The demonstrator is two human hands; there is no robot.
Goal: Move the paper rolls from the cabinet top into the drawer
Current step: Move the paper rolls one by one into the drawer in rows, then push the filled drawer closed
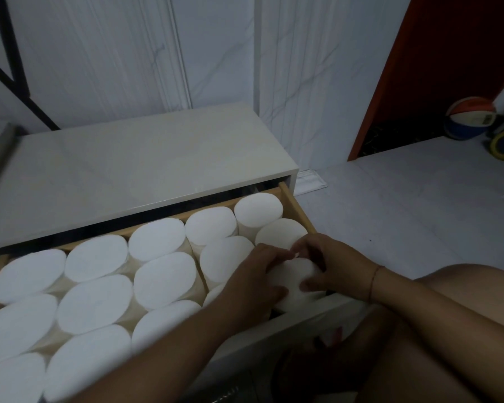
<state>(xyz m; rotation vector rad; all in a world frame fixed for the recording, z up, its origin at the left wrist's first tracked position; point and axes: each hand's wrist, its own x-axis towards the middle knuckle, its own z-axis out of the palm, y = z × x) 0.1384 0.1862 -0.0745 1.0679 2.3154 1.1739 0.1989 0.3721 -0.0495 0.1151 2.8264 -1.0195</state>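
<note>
Head view: left hand (253, 274) and right hand (329, 266), fingers curled, grasp one white cylindrical paper roll (291, 279) at the wooden drawer's (296, 205) front right corner.

Pale marble-veined wall panels (122, 53) rise behind. Grey floor tiles (405, 205) spread right, toward a red-orange door frame (390, 82); a basketball (470, 117) rests beside it in dim light.

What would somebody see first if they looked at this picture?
First, the open drawer packed with white paper rolls standing on end in rows. At its front right corner, the left hand and right hand press one more roll into the last gap. Far right on the floor, a colourful ball sits by a red wall.
</note>
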